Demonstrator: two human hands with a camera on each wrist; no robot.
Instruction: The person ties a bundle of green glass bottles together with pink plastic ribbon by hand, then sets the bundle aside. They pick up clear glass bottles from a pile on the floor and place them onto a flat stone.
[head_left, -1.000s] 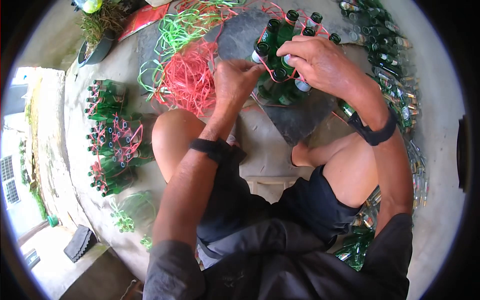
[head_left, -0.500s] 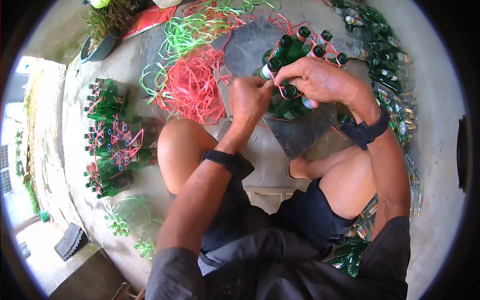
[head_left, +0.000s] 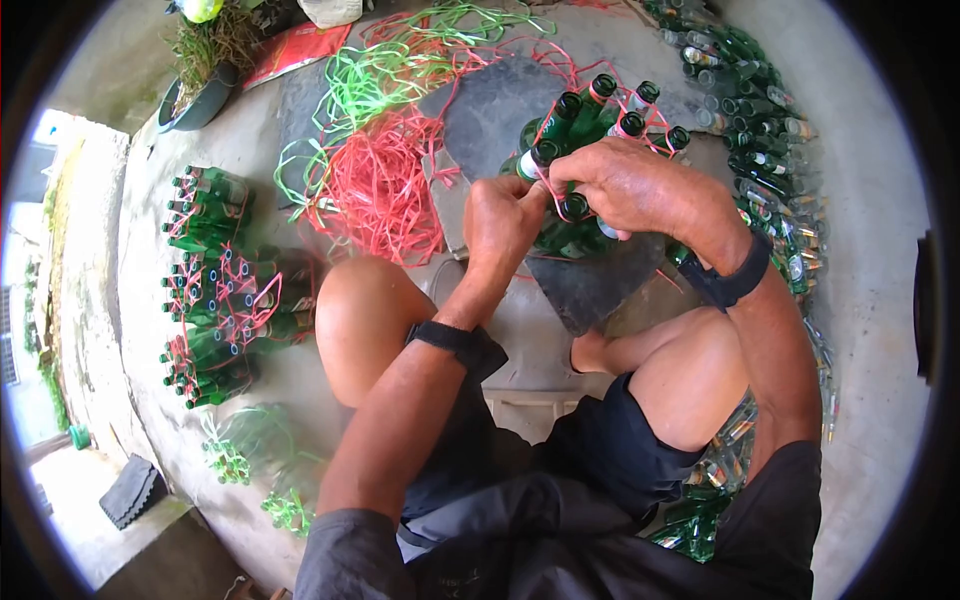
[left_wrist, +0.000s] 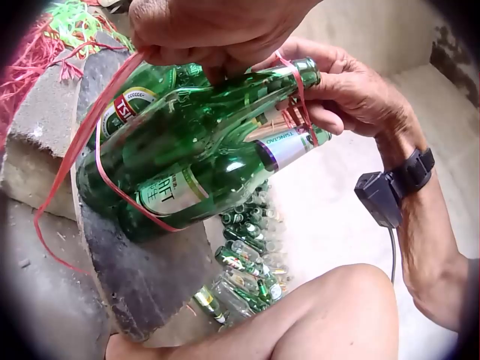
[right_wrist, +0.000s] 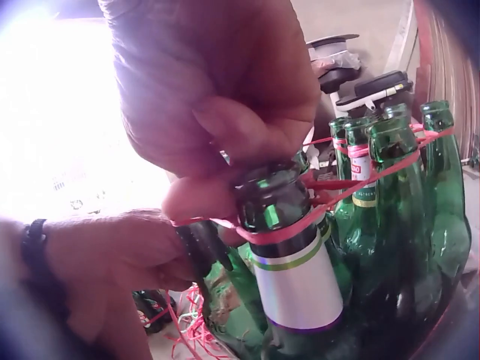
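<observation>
A bundle of green glass bottles (head_left: 568, 118) stands upright in front of me, red plastic twine (right_wrist: 349, 184) looped round the necks. Another strand circles the bottles low down in the left wrist view. My left hand (head_left: 500, 220), at the bundle's near left side, pinches the red twine (left_wrist: 105, 112), whose loose end hangs down past the bottles. Over the near necks my right hand (head_left: 645, 190) bends its fingers and pinches twine beside a white-labelled bottle (right_wrist: 296, 289). Both hands' fingertips meet at this neck; the fingers partly hide the crossing strands.
Under the bundle lies a dark stone slab (head_left: 590, 290). A heap of red twine (head_left: 385, 190) and green twine (head_left: 370, 85) spreads to the left. Tied bottle bundles (head_left: 215, 290) stand further left. Many loose bottles (head_left: 765, 150) lie stacked along the right wall.
My right hand has shifted left and toward me across the necks, so its fingertips now meet the left hand's. The bundle sits lower in the head view.
</observation>
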